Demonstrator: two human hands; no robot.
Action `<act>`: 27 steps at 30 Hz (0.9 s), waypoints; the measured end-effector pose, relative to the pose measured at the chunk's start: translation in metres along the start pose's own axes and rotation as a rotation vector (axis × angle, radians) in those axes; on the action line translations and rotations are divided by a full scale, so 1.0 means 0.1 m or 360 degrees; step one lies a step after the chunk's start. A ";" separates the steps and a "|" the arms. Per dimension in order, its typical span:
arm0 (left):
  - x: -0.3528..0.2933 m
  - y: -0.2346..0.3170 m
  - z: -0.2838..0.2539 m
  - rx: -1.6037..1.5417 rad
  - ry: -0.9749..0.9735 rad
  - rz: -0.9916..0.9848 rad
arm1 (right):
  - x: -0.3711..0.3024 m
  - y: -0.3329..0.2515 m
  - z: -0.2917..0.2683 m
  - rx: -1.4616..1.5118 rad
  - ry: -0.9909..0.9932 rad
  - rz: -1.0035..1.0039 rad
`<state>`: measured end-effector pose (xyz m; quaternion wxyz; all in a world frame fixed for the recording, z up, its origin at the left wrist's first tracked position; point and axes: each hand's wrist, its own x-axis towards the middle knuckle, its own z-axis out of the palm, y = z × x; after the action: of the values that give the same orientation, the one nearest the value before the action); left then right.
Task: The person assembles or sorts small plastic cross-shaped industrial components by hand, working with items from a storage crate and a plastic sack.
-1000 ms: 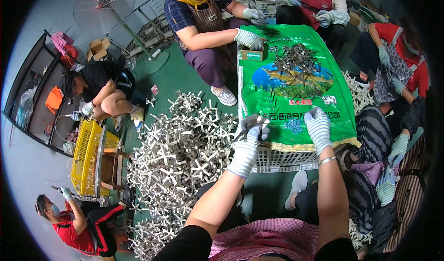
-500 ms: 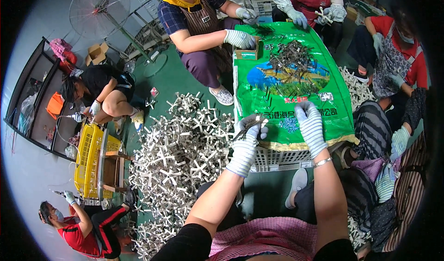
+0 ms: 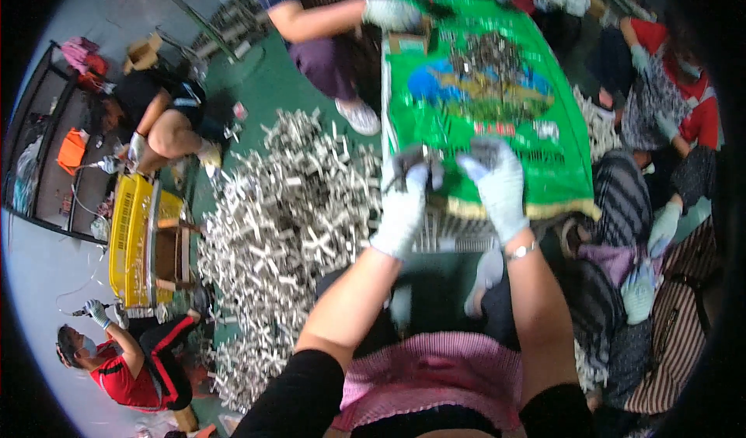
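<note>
My left hand (image 3: pixel 406 209), in a striped glove with dark fingertips, is closed on dark thin strips (image 3: pixel 399 165) just over the near left edge of a green printed sack (image 3: pixel 567 166). A small pale piece shows at its fingertips, too blurred to name. My right hand (image 3: pixel 497 182), gloved alike, is raised close beside it with the thumb towards the left hand. Motion smears its fingers, so any small thing in them cannot be made out. Farther back on the sack lies a heap of dark thin pieces (image 3: pixel 493 57).
A big heap of white star-shaped pieces (image 3: pixel 287 205) covers the floor at left. The sack lies over a white crate (image 3: pixel 458 232). Across it, a co-worker's gloved hand (image 3: pixel 392 12) is at a small box (image 3: pixel 409 42). Others sit around; a yellow basket (image 3: pixel 132 240) stands far left.
My right hand has moved left and turned towards my left hand, which stays closed on the strips. The whole view has shifted, with the scene higher in the picture and blurred.
</note>
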<state>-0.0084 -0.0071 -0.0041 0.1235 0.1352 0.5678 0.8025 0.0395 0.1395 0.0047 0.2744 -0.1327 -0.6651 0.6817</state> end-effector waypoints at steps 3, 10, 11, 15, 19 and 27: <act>0.02 0.10 0.13 -0.0087 0.0123 -0.0036 | -0.01 -0.14 0.02 -0.0062 -0.0105 0.0062; -0.05 0.11 0.13 -0.0034 0.0146 0.0030 | -0.11 -0.09 0.12 -0.0023 -0.0156 0.0116; -0.06 0.11 0.12 -0.0022 0.0124 0.0044 | -0.11 -0.07 0.14 0.0089 -0.0165 0.0128; -0.05 0.09 0.09 0.0052 0.0071 0.0173 | -0.12 -0.11 0.22 0.0296 -0.0161 0.0141; -0.03 0.07 0.07 0.0259 0.0060 0.0277 | -0.08 -0.12 0.26 0.0232 -0.0094 0.0114; -0.12 0.10 0.22 0.0229 -0.0026 0.0353 | -0.06 -0.07 0.17 -0.0045 0.0115 -0.0115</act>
<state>0.0103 0.0047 0.0116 0.0285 0.2122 0.6044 0.7674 0.0371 0.1219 0.0116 0.3209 -0.1370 -0.6688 0.6565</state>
